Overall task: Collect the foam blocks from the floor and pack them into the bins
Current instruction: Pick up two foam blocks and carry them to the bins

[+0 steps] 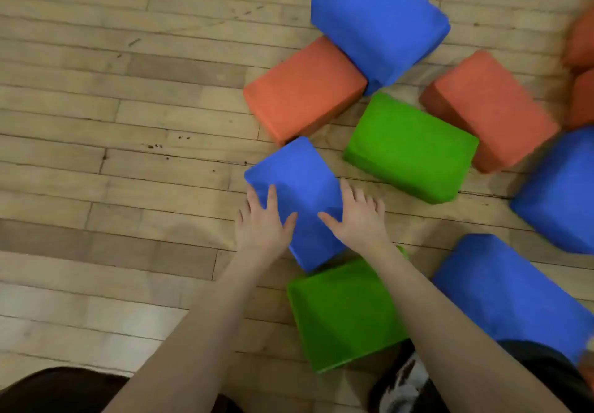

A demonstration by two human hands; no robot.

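Bracing a blue block (297,187) from both sides, the left hand (262,223) and right hand (356,216) lie on it with fingers spread and fairly straight, thumbs on top, probably because soft foam this wide lifts best squeezed between two palms. It sits on the wooden floor (112,155), its near end on a green block (340,313). No bin is visible.
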